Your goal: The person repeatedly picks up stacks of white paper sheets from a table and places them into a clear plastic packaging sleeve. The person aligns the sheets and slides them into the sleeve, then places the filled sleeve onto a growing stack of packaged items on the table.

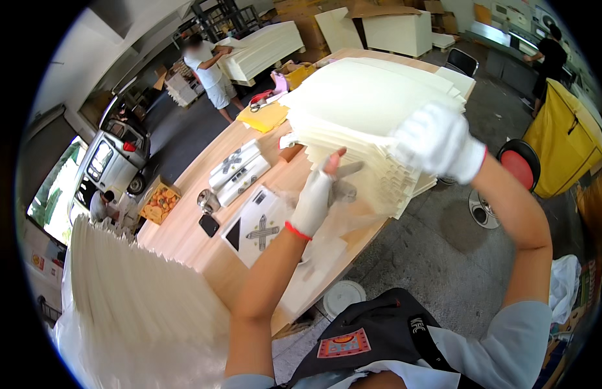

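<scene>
My left hand [318,196], in a white glove with grey fingers and a red cuff, hovers over the near edge of the table, fingers apart. One bare fingertip pokes out of the glove. Thin clear plastic film [362,219] lies around and below it; I cannot make out whether the hand touches it. To the right, my right hand [437,142], white-gloved and smeared by motion, is raised beside a tall stack of cream-coloured sheets [372,91]. Its fingers do not show clearly. The layered edges of the stack face me.
The wooden table [190,240] also bears white printed boxes [239,170], a black phone-like object [209,225], yellow cloth [264,117] and scissors [257,105]. Another sheet stack [139,305] stands at near left. A red-seated stool [518,170] is at right. Other people work farther off.
</scene>
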Demonstrator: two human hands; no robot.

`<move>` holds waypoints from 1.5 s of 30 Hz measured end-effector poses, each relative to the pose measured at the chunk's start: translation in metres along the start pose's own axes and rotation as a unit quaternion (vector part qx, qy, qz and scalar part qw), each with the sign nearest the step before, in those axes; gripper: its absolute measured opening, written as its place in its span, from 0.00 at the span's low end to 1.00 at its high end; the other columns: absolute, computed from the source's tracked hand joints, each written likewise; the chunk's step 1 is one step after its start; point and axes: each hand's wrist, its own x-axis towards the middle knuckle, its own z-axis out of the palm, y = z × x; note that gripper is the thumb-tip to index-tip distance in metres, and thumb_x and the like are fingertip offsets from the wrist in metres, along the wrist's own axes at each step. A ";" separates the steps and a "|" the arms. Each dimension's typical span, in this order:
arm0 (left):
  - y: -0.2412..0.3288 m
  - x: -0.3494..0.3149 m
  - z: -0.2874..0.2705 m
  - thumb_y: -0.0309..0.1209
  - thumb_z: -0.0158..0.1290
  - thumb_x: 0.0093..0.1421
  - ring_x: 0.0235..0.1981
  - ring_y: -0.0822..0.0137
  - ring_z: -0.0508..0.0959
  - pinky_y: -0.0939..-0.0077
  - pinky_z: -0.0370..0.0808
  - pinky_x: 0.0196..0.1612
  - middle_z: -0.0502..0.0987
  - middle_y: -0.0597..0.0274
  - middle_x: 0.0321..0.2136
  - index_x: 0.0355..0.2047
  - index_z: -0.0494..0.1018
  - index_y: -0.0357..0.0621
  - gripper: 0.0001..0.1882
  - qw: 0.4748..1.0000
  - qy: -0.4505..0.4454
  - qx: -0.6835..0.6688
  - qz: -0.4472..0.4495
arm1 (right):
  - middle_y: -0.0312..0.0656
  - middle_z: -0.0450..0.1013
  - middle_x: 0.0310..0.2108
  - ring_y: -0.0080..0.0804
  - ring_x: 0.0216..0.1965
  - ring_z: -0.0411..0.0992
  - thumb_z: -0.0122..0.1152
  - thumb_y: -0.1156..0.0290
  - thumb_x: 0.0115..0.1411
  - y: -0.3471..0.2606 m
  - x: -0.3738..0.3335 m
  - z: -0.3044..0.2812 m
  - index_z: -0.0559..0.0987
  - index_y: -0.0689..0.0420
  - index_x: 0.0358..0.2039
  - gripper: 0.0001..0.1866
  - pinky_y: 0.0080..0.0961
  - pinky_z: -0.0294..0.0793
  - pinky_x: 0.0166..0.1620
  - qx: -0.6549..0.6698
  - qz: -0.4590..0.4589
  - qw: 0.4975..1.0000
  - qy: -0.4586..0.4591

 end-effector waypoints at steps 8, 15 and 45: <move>0.062 -0.044 -0.055 0.27 0.49 0.56 0.10 0.76 0.65 0.82 0.59 0.10 0.70 0.68 0.17 0.30 0.69 0.43 0.03 0.981 0.109 0.026 -0.160 | 0.40 0.71 0.28 0.33 0.28 0.71 0.55 0.51 0.57 -0.026 0.003 -0.040 0.71 0.57 0.52 0.28 0.30 0.70 0.31 0.186 0.327 0.898 -0.230; 0.066 -0.072 -0.064 0.21 0.47 0.50 0.28 0.68 0.77 0.78 0.75 0.26 0.75 0.56 0.38 0.55 0.60 0.34 0.29 0.942 0.057 0.298 -0.140 | 0.47 0.62 0.57 0.33 0.58 0.61 0.53 0.64 0.61 -0.090 -0.002 0.044 0.65 0.57 0.58 0.25 0.26 0.59 0.59 0.675 0.424 0.603 -0.045; -0.083 -0.156 -0.010 0.20 0.50 0.44 0.26 0.57 0.75 0.67 0.73 0.29 0.74 0.58 0.27 0.51 0.68 0.49 0.30 0.902 0.032 0.371 0.217 | 0.43 0.70 0.49 0.39 0.50 0.68 0.54 0.62 0.56 -0.240 -0.040 0.174 0.71 0.56 0.51 0.22 0.31 0.66 0.52 0.462 0.014 0.876 -0.139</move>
